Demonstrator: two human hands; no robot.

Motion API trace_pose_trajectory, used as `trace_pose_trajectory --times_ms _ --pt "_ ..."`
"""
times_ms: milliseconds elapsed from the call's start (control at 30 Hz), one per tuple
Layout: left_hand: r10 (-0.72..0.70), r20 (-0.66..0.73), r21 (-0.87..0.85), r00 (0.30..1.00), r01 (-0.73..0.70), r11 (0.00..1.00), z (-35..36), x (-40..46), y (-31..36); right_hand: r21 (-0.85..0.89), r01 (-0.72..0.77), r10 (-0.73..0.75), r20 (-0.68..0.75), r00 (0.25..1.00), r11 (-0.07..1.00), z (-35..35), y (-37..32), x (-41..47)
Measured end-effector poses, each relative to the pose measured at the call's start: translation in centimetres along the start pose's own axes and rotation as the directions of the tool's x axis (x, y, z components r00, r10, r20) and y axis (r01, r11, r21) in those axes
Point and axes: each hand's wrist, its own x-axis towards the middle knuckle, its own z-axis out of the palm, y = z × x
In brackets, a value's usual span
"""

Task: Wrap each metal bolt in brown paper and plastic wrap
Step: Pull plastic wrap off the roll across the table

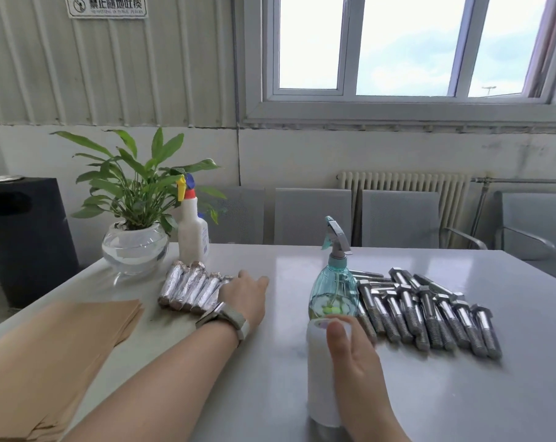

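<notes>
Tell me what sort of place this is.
Probably a factory office or break room: corrugated metal wall with a posted sign, a row of metal waiting chairs by a radiator, and a table piled with bare bolts.

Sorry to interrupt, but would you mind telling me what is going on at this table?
A person is wrapping metal bolts. The left hand rests beside a row of wrapped bolts, fingers out of view behind them. The right hand holds an upright roll of plastic wrap. A pile of bare bolts lies at the right, behind a teal spray bottle. A stack of brown paper lies at the left, untouched.
</notes>
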Motion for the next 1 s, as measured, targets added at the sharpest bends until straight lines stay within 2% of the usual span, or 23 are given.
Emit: trace_pose_trajectory --times_ms 167,267,433,767,833,900,967,1000 --pt "-0.062 -0.085 0.03 0.994 0.065 0.997 2.3 1.3 -0.1 -0.017 0.01 -0.01 0.011 1.0 1.0 0.0 0.8 0.7" --pt "0.006 -0.148 0.1 0.989 0.009 0.995 2.9 1.9 -0.6 -0.018 -0.024 0.025 0.022 0.999 1.0 0.1 1.1 0.7" --pt "0.095 -0.171 0.104 0.981 -0.078 0.992 3.6 2.6 -1.6 -0.026 0.003 -0.003 0.0 1.0 1.0 0.1 0.6 0.8" --pt "0.01 -0.145 0.022 0.989 -0.007 1.0 3.4 3.3 -1.4 0.034 -0.037 0.036 0.026 0.999 0.999 -0.3 1.1 1.0" --pt "-0.015 -0.159 -0.058 0.987 0.006 0.998 2.7 2.7 -1.1 0.062 -0.091 0.089 0.039 0.995 0.994 -0.3 0.9 0.8" --pt "-0.021 -0.229 -0.208 0.973 -0.027 0.978 1.2 1.6 -0.7 0.101 -0.127 0.123 0.051 0.991 0.987 -0.4 0.7 0.9" --pt "-0.046 -0.318 -0.411 0.947 -0.094 0.907 -0.9 -0.5 -0.3 0.125 -0.139 0.133 0.055 0.99 0.982 -0.5 0.5 0.8" --pt "-0.074 -0.339 -0.534 0.938 -0.127 0.836 -1.9 -1.8 -0.1 0.137 -0.141 0.136 0.047 0.99 0.98 -0.5 0.4 0.7"
